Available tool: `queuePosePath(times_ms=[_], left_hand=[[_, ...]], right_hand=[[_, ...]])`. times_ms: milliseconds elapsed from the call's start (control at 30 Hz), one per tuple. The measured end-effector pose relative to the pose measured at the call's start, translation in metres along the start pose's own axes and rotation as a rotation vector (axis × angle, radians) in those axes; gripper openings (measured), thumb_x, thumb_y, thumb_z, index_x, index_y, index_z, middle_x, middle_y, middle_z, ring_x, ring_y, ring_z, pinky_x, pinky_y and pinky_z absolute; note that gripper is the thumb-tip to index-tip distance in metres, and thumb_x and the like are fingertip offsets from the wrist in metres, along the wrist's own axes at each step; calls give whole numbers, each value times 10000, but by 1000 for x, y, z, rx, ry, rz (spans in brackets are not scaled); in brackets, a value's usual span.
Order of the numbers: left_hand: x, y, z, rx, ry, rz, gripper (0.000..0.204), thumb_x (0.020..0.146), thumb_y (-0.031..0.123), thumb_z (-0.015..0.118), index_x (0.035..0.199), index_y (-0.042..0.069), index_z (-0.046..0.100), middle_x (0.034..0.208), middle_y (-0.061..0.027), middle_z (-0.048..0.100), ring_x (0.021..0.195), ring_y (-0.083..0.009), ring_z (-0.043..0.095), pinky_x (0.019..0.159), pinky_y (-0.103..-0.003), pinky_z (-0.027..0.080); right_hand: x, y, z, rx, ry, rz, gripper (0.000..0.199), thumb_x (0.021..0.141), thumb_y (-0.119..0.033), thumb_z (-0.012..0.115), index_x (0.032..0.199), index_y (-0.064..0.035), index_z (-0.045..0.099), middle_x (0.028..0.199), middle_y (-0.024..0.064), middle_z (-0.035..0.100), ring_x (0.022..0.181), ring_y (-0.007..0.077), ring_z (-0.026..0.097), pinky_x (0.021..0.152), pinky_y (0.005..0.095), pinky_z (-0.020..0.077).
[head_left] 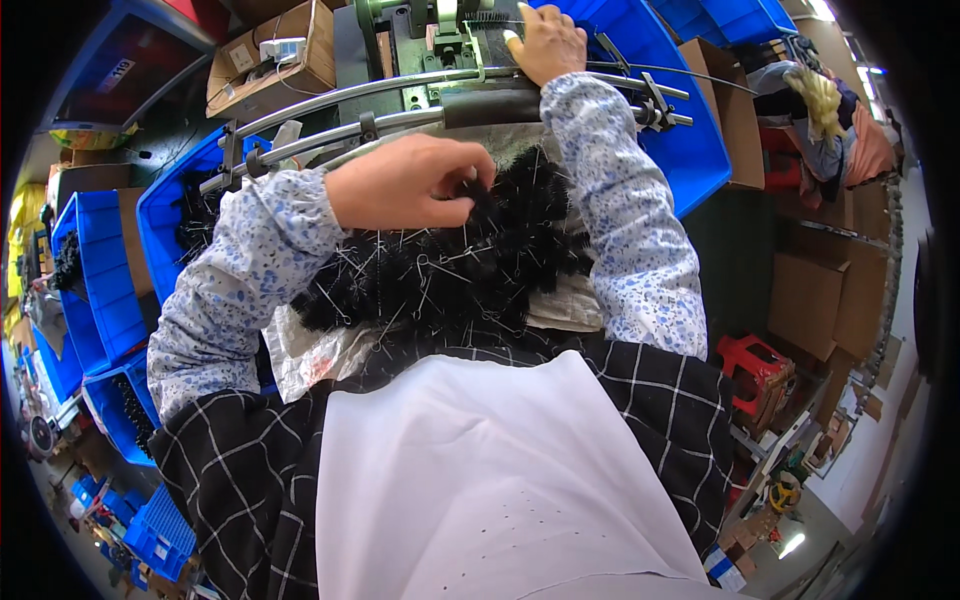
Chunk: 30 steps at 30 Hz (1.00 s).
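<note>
A heap of black bristle brushes (430,285) with looped wire ends lies on a pale cloth in front of me. Above the heap, my left hand (420,180) is curled closed, with a dark-bristled wire brush (482,205) between thumb and fingers. Farther off, my right hand (548,45) rests at the green and black machine (445,45). Its bent fingers pinch the right end of a thin wire brush (490,17), whose short bristles lie across the machine. The fingertips are partly hidden.
Two bent metal rails (350,98) cross between me and the machine. Blue bins (690,160) flank it, and the left bin (160,225) holds more black brushes. A cardboard box (290,50) stands at the back left. A red stool (755,370) is at the right.
</note>
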<state>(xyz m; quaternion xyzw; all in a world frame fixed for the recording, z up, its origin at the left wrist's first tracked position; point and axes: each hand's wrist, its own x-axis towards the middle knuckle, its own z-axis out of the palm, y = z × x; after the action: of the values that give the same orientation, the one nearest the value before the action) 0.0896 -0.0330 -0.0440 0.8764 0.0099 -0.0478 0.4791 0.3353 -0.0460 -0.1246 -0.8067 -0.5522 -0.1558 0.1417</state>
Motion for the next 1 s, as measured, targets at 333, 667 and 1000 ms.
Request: queuePosePath(times_ms=[333, 667, 1000], left_hand=[[-7, 15, -25, -15, 28, 18, 269, 758, 129, 622, 998, 30, 555, 828, -81, 593, 770, -188, 577, 676, -299, 476], [-11, 17, -35, 27, 117, 26, 259, 760, 115, 621, 999, 39, 554, 836, -52, 576, 770, -155, 550, 712, -280, 445], [-15, 1, -33, 127, 179, 75, 298, 850, 168, 607, 1121, 79, 521, 992, -32, 604, 921, -159, 581, 768, -276, 413]], right_hand=[[2, -21, 46, 124, 76, 4, 204, 751, -173, 516, 899, -83, 624, 873, 120, 622, 889, 305, 580, 792, 461, 430], [5, -25, 33, 145, 107, -27, 203, 729, -182, 543, 874, -86, 649, 872, 100, 636, 912, 297, 578, 773, 440, 432], [25, 54, 41, -43, -163, -157, 196, 829, -256, 515, 905, -131, 644, 886, 97, 635, 846, 274, 612, 700, 413, 495]])
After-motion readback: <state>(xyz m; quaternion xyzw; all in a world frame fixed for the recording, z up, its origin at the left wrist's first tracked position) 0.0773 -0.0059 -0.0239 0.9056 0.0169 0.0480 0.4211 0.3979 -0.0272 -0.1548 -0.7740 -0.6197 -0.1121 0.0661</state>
